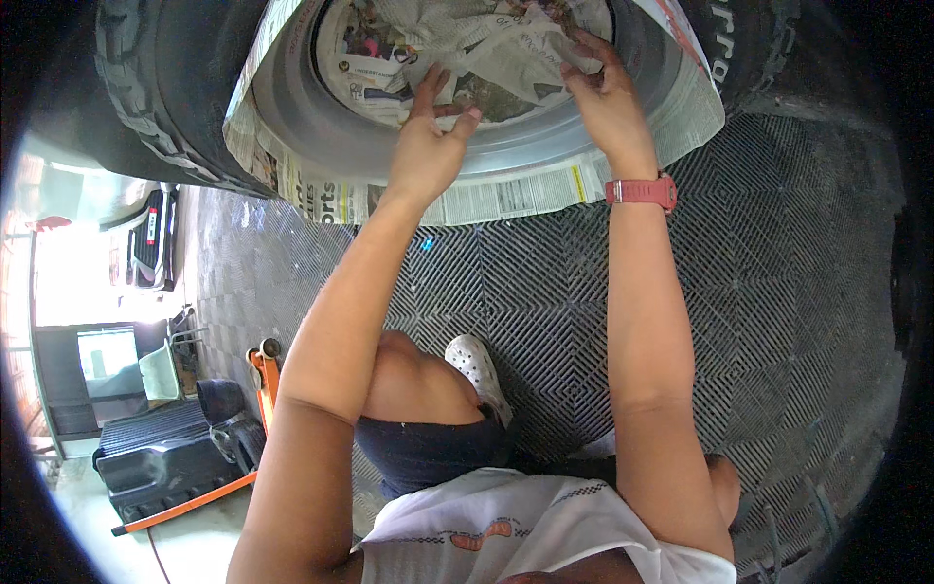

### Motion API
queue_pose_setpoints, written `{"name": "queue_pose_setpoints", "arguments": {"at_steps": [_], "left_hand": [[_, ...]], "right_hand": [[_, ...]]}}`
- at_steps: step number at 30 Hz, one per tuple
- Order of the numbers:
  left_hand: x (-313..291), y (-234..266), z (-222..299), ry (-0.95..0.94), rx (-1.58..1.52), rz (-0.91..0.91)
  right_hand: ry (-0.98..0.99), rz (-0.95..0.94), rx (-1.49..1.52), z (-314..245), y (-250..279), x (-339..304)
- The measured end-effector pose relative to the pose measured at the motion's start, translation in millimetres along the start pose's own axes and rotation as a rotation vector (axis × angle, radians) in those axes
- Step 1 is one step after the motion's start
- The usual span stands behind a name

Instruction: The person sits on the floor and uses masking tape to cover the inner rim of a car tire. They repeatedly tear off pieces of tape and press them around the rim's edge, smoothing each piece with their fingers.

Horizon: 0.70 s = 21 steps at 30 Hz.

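Note:
In front of me stands a wheel with a silver rim point(486, 161). Crumpled newspaper point(501, 63) covers the rim's inner face, and a newspaper strip point(486, 204) runs around its outer edge, between rim and tire. My left hand point(431, 136) rests its fingertips on the inner newspaper at the lower left, thumb apart from the fingers. At the right side of the rim, my right hand point(611, 102) has a fold of the same newspaper between thumb and fingers. Some of its fingertips are partly hidden by the paper.
The black tire point(161, 107) with chunky tread surrounds the rim. Dark ribbed floor tiles point(545, 302) lie below. To the left are an orange metal bar point(263, 375), a black plastic case point(175, 457) and a parked vehicle point(151, 238). My shoe point(474, 362) is beneath my arms.

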<state>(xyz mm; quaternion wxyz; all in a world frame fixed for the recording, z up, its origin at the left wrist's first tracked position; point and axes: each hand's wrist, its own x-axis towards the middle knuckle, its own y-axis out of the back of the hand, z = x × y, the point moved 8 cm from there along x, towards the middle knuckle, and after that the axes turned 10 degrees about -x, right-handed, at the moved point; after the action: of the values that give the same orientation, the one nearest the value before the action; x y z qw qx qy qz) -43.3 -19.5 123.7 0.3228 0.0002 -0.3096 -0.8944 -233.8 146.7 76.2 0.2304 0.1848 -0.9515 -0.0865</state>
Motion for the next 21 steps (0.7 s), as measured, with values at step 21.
{"name": "queue_pose_setpoints", "arguments": {"at_steps": [21], "left_hand": [[-53, -50, -25, 0.258, 0.459, -0.700]], "right_hand": [[-0.324, -0.063, -1.258, 173, 106, -335]]}}
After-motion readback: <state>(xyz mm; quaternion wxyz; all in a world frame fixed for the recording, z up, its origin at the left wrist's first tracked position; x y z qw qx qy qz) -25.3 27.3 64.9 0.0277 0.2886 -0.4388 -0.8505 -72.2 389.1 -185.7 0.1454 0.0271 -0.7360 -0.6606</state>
